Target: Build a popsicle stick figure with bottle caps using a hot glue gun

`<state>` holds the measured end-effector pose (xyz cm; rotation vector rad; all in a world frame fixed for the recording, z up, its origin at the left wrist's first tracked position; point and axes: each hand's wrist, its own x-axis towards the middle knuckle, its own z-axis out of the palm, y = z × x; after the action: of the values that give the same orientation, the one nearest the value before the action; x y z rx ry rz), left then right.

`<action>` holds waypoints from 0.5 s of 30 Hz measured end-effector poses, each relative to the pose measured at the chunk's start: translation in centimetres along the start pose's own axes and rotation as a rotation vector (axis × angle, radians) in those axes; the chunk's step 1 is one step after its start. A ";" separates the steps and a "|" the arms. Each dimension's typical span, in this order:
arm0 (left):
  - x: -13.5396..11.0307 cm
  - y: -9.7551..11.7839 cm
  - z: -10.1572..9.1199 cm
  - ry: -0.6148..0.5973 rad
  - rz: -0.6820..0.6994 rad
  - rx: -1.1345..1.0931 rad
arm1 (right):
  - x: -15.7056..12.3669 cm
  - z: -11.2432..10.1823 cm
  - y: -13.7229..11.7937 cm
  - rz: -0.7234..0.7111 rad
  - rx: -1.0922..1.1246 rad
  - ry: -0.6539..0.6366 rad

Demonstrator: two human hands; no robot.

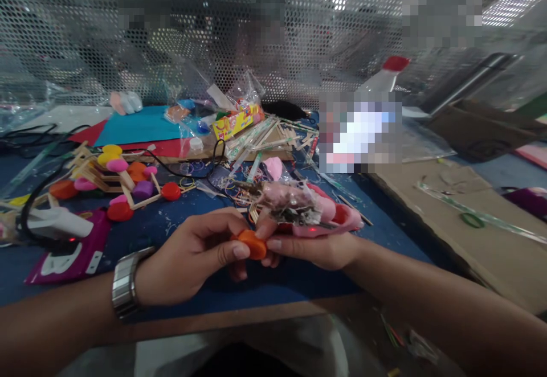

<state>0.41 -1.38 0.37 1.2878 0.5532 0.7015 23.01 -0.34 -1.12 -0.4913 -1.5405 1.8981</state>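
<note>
Between my left hand [192, 257] and my right hand [316, 249], low over the near part of the table, is a small orange clay disc [253, 245]. The left thumb and fingers pinch its left side. On its right side, the right thumb and fingers press against it. Just behind the right hand lies a pink glue gun [307, 209] with a small red light and a dirty, crusted nozzle. Farther left stands a wooden stick model [115, 177] with red, pink, purple, yellow and orange clay pieces on it.
A purple power strip [72, 251] with a white plug lies at left, its black cord running across the blue table. Loose sticks [273, 138], a yellow box [237, 121] and blue sheets [134, 129] are behind. Cardboard [427, 206] covers the right. A perforated metal screen [205, 35] stands behind.
</note>
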 end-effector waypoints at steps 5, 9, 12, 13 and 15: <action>0.0 -0.2 -0.2 0.049 0.009 0.044 | 0.2 -0.1 0.1 -0.047 -0.085 0.076; 0.0 -0.2 -0.3 0.061 0.009 0.074 | 0.4 0.0 -0.5 -0.078 -0.216 0.084; 0.0 -0.1 -0.3 0.059 0.018 0.153 | 0.3 0.1 -0.9 -0.079 -0.322 0.119; 0.0 -0.1 -0.3 0.051 0.024 0.184 | 0.3 0.1 -0.9 -0.074 -0.344 0.128; 0.0 -0.1 -0.2 0.026 0.038 0.227 | 0.2 0.2 -0.9 -0.068 -0.337 0.141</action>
<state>0.28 -1.25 0.21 1.5051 0.6447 0.7019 22.96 -0.24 -0.20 -0.6942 -1.7655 1.5232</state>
